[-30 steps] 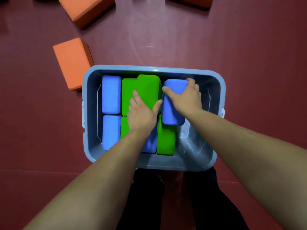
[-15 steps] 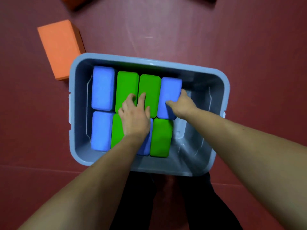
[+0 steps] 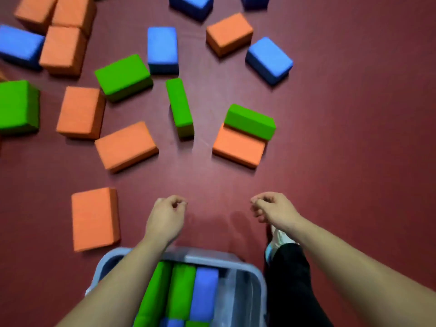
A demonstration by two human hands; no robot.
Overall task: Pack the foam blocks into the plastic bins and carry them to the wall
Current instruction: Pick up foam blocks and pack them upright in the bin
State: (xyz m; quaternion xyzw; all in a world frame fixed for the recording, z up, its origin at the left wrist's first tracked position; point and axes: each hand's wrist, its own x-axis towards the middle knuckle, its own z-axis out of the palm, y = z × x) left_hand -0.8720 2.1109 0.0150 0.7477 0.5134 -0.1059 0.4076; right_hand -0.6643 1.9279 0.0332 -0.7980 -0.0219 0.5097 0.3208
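The grey-blue plastic bin [image 3: 256, 277] sits at the bottom of the view, packed with upright green blocks [image 3: 180, 291] and a blue block [image 3: 204, 293]; its right side has a gap. My left hand [image 3: 166, 218] and my right hand [image 3: 273, 207] hover over the dark red floor just beyond the bin, fingers loosely curled, holding nothing. An orange foam block [image 3: 94, 218] lies left of my left hand. Ahead lie an orange block [image 3: 238, 147] with a green block [image 3: 250, 121] leaning on it, a green block on edge [image 3: 179, 106] and another orange block [image 3: 126, 145].
Several more orange, green and blue foam blocks are scattered across the far floor, such as a blue one [image 3: 269, 59] at right and a green one [image 3: 17, 106] at far left. My dark trouser leg and shoe [image 3: 286, 267] stand right of the bin.
Both hands have come out of the bin and let go of the blocks. The view has swung up from the bin to the floor ahead with its scattered blocks.
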